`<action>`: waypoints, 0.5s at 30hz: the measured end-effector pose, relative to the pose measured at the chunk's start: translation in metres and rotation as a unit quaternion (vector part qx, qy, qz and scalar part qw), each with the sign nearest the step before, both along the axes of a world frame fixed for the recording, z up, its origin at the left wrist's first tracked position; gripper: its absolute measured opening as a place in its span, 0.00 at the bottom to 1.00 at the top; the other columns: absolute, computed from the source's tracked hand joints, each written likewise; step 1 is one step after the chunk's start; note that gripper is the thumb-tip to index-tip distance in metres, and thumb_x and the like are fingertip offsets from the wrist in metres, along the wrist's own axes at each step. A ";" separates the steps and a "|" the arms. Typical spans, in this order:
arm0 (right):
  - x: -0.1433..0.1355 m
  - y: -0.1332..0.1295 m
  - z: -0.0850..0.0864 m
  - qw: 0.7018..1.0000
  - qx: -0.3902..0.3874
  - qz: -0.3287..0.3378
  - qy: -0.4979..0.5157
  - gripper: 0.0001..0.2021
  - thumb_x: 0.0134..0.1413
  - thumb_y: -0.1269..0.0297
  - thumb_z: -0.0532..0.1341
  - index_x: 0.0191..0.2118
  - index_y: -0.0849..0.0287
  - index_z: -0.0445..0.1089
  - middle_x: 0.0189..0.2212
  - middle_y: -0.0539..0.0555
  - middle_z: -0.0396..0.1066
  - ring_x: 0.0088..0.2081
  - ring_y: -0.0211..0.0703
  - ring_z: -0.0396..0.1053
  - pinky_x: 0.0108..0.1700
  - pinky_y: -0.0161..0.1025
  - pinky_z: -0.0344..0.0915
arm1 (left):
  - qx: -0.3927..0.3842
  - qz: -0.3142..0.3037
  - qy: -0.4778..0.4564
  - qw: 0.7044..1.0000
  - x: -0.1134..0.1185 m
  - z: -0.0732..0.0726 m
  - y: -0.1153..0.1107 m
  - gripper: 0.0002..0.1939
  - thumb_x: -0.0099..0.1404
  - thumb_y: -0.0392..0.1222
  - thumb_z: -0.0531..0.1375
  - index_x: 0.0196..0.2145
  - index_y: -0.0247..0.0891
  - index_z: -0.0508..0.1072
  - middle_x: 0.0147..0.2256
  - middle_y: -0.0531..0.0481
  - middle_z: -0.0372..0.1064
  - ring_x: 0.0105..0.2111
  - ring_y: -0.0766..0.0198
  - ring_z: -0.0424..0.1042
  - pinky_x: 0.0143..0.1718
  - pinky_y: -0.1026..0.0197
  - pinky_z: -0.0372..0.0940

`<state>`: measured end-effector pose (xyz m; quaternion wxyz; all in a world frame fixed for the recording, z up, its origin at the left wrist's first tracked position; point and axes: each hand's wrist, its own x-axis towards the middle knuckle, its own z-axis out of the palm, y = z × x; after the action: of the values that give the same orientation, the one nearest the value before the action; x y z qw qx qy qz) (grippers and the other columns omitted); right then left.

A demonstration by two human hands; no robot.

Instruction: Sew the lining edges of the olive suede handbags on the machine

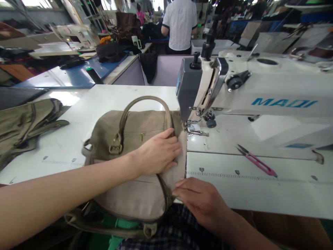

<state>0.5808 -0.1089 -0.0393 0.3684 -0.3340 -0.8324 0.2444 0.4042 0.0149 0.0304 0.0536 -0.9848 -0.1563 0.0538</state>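
An olive-green bag (pixel 104 133) with a looped handle lies on the white sewing table, its right edge at the needle and presser foot of the sewing machine (pixel 249 83). My left hand (pixel 160 151) rests on the bag beside the handle, fingers bent slightly and spread over the fabric. At the near right corner of the bag, my right hand (pixel 200 198) pinches the edge of the light lining (pixel 179 163) between thumb and fingers. The bag's lower part, with a second handle, hangs over the table's front edge.
Pink-handled thread snips (pixel 260 165) lie right of the needle, below the machine arm. Another olive bag (pixel 28 125) is on the left. A dark thread cone (pixel 94 75) stands behind the table, and a person in a white shirt (pixel 180 26) is farther back.
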 end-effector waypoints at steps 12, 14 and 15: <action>0.001 -0.003 -0.002 1.000 0.001 -0.002 0.030 0.10 0.62 0.76 0.55 0.43 0.62 0.72 0.37 0.55 0.75 0.43 0.39 0.72 0.54 0.34 0.67 | -0.077 0.142 -0.023 0.987 -0.103 -0.008 -0.030 0.27 0.74 0.50 0.46 0.64 0.33 0.56 0.61 0.40 0.57 0.61 0.52 0.55 0.65 0.49 0.46; 0.000 -0.004 -0.004 1.000 0.014 -0.004 0.025 0.10 0.61 0.76 0.55 0.44 0.63 0.71 0.37 0.56 0.74 0.43 0.40 0.72 0.53 0.36 0.68 | -0.130 0.120 -0.016 0.984 -0.104 -0.003 -0.037 0.34 0.70 0.59 0.48 0.65 0.34 0.53 0.63 0.39 0.53 0.63 0.52 0.52 0.67 0.46 0.39; 0.000 -0.005 -0.004 0.999 0.024 -0.006 0.020 0.10 0.61 0.77 0.55 0.45 0.63 0.71 0.37 0.56 0.74 0.44 0.41 0.71 0.53 0.37 0.69 | -0.160 0.110 -0.005 0.981 -0.104 0.000 -0.040 0.39 0.67 0.64 0.51 0.66 0.36 0.52 0.64 0.39 0.50 0.64 0.50 0.51 0.67 0.44 0.38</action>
<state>0.5805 -0.1134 -0.0437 0.3948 -0.3246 -0.8285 0.2289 0.3005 -0.0250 0.0305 -0.1113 -0.9576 -0.2536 0.0790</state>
